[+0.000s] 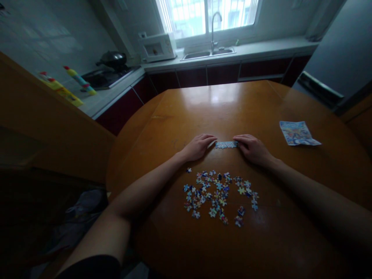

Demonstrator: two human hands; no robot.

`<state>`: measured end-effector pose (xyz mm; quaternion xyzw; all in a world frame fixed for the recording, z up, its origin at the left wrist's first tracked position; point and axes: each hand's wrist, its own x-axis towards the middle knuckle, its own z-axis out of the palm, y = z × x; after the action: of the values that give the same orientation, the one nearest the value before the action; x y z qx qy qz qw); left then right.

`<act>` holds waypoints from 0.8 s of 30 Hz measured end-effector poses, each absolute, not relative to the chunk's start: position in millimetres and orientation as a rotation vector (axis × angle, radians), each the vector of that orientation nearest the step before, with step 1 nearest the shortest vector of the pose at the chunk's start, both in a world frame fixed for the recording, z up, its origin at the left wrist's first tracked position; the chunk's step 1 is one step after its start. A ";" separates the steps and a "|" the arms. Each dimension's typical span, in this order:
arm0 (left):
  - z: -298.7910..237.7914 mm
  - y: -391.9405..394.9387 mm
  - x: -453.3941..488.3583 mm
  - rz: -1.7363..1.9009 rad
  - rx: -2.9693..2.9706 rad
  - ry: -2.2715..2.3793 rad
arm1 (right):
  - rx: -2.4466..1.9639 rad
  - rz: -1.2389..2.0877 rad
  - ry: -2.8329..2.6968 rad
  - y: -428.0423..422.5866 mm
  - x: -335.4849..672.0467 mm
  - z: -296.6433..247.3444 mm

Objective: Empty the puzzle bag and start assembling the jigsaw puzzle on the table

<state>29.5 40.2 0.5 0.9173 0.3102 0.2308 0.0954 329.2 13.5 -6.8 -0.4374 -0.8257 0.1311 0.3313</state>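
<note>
A short strip of joined puzzle pieces lies on the round wooden table. My left hand rests palm down at its left end, fingertips touching it. At the right end my right hand also lies on the table, fingers curled against the strip. Both hands press the strip from either side. Several loose colourful puzzle pieces are scattered on the table nearer to me, between my forearms.
A printed picture sheet lies at the table's right side. Behind the table a kitchen counter holds a sink with tap, a microwave, a wok on the stove and bottles. A grey fridge stands at right.
</note>
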 end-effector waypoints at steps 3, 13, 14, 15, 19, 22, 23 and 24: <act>0.8 40.0 29.7 0.692 2.717 0.913 | -1.139 0.348 -2.157 13.5 329.2 -6.6; 3.1 38.9 31.1 0.690 2.719 0.907 | -1.152 0.346 -2.156 12.8 328.2 -5.7; 3.3 38.7 31.1 0.688 2.719 0.907 | -1.150 0.342 -2.157 12.8 328.3 -5.8; 3.5 38.6 31.0 0.688 2.717 0.906 | -1.148 0.340 -2.156 12.7 328.4 -5.8; 4.0 38.3 31.3 0.690 2.707 0.913 | -1.149 0.339 -2.155 12.6 328.5 -5.6; 3.7 38.5 31.5 0.688 2.710 0.920 | -1.156 0.334 -2.160 12.5 328.6 -5.4; 3.5 38.6 31.5 0.688 2.711 0.918 | -1.156 0.336 -2.161 12.5 328.6 -5.4; 3.4 38.6 31.5 0.690 2.712 0.918 | -1.154 0.337 -2.161 12.5 328.7 -5.4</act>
<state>31.5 38.6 3.4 0.9164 0.3102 0.2330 0.0983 328.7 12.5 -5.4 -0.4408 -0.8255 0.1289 0.3281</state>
